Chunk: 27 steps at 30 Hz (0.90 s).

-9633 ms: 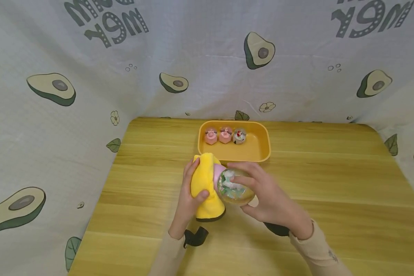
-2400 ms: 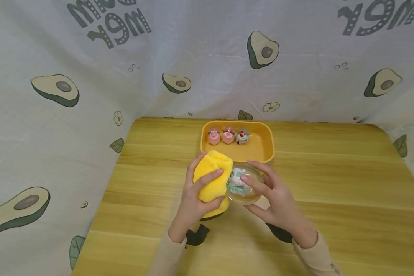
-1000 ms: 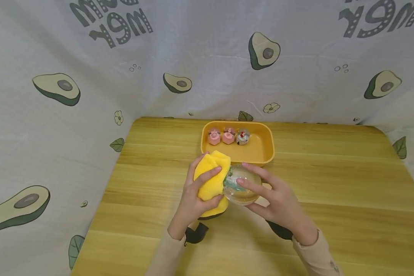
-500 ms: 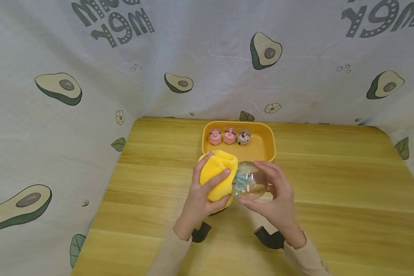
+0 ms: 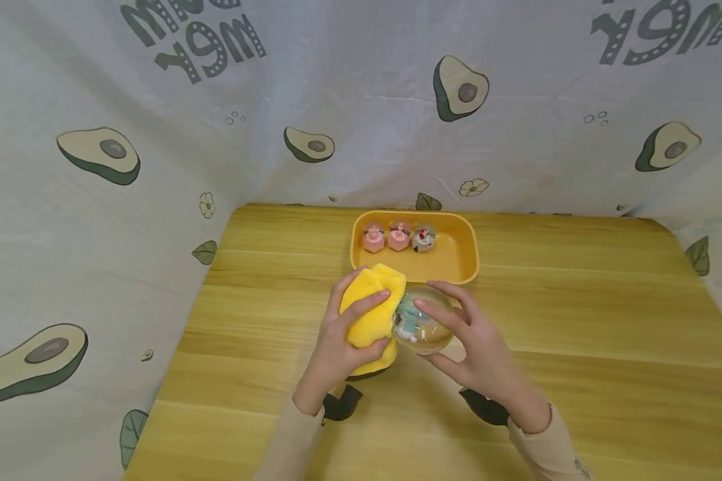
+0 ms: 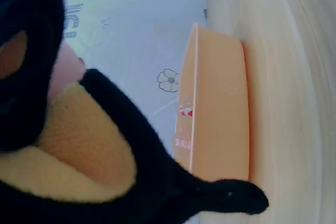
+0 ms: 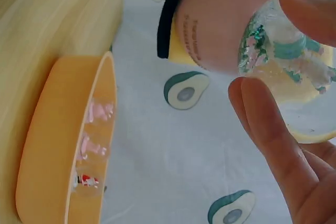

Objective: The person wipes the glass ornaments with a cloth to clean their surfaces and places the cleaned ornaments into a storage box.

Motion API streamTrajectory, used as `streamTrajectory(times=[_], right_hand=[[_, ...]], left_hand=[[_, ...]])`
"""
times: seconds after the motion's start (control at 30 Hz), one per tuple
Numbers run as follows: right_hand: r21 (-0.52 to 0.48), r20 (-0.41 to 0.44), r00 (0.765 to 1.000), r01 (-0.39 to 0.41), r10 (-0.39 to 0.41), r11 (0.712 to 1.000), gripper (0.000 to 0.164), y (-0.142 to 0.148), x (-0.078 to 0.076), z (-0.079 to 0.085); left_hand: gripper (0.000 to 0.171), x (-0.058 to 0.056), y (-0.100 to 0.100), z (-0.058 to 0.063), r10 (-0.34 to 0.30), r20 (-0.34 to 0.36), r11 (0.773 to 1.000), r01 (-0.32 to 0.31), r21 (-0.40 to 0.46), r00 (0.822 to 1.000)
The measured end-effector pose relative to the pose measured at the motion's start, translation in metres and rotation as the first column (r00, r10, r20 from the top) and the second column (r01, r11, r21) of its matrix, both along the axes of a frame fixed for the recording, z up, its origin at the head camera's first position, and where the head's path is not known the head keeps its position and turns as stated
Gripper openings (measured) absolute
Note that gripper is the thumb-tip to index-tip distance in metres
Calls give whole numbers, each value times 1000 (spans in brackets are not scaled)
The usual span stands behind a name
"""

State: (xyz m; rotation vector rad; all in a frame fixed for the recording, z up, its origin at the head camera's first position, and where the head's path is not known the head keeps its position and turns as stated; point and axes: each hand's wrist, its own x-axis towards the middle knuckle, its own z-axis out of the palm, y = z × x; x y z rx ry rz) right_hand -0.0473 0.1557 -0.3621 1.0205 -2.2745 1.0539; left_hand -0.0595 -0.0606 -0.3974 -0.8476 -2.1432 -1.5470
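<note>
In the head view my left hand (image 5: 333, 351) grips a bunched yellow cloth (image 5: 367, 331) wrapped round the base of a snow globe (image 5: 410, 331). The globe lies on its side in the air, its clear dome to the right. My right hand (image 5: 481, 344) holds that dome between thumb and fingers. In the right wrist view a pink base (image 7: 226, 19) with small lettering shows under the cloth, and a white and teal figure with green glitter sits inside the dome. Black edging (image 6: 121, 108) trims the cloth in the left wrist view.
Just beyond the hands stands a yellow tray (image 5: 457, 250) on the wooden table (image 5: 577, 321). Two small pink globes (image 5: 374, 238) and one white-and-red one (image 5: 424, 238) sit in its left part. A patterned curtain (image 5: 367, 100) hangs behind and beside the table.
The cloth has shifted over the pink base, which showed bare earlier in the head view. The figure inside the dome has turned. Both hands have moved slightly left in the last half second.
</note>
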Motion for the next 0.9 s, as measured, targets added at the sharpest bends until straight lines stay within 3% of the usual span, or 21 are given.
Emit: streamTrajectory(times=[0.17, 0.4, 0.67, 0.8, 0.9], right_hand=[[33, -57, 998, 43, -41, 998, 58, 6, -3, -2], [-131, -55, 998, 8, -15, 991, 69, 2, -7, -2], [-340, 161, 986, 85, -31, 936, 72, -10, 6, 11], [-410, 341, 940, 165, -17, 897, 81, -6, 5, -3], [-482, 440, 896, 184, 55, 857, 79, -1, 4, -14]], left_hand=[[60, 0, -1, 2, -25, -8, 998, 24, -55, 1000], [65, 3, 4, -1, 22, -70, 994, -29, -106, 997], [65, 5, 12, -11, 113, -168, 985, -133, -111, 979], [65, 3, 14, -18, 100, -159, 994, -107, -35, 982], [65, 3, 14, -20, 68, -133, 997, -64, 39, 989]])
